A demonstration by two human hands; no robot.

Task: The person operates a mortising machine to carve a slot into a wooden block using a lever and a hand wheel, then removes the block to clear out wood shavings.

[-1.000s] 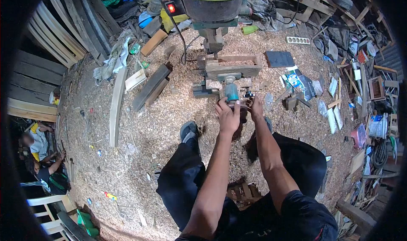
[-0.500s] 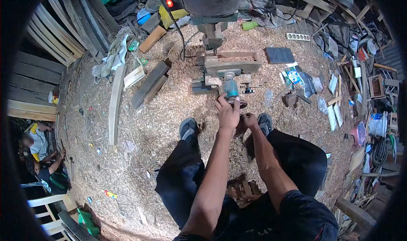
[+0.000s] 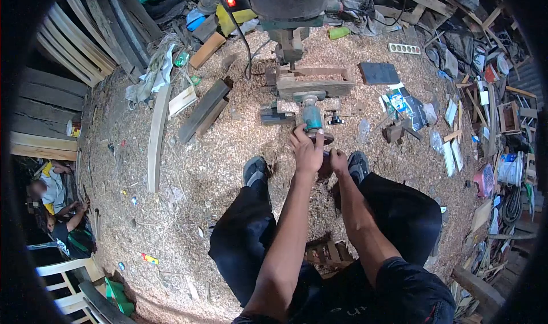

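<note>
My left hand (image 3: 307,148) reaches to the round handwheel (image 3: 324,138) below the green cylindrical part (image 3: 311,117) of a machine, its fingers bent on the wheel's left side. Close by on the right, my right hand (image 3: 339,162) is closed at the edge of a dark reddish-brown piece (image 3: 325,165) that hangs under the wheel. Above the green part sits a wooden box-like fixture (image 3: 315,88) with shavings inside. A drill press head (image 3: 290,1) with a lit red switch (image 3: 230,0) stands over it.
Wood shavings cover the ground (image 3: 211,170). Dark beams (image 3: 206,110) and a long pale board (image 3: 157,141) lie at left. A black block (image 3: 379,73) and a power strip (image 3: 404,49) are at right. Two people (image 3: 67,233) are at far left.
The view has shifted slightly. My right hand has turned a little upright beside the brown piece; my left hand stays at the wheel.
</note>
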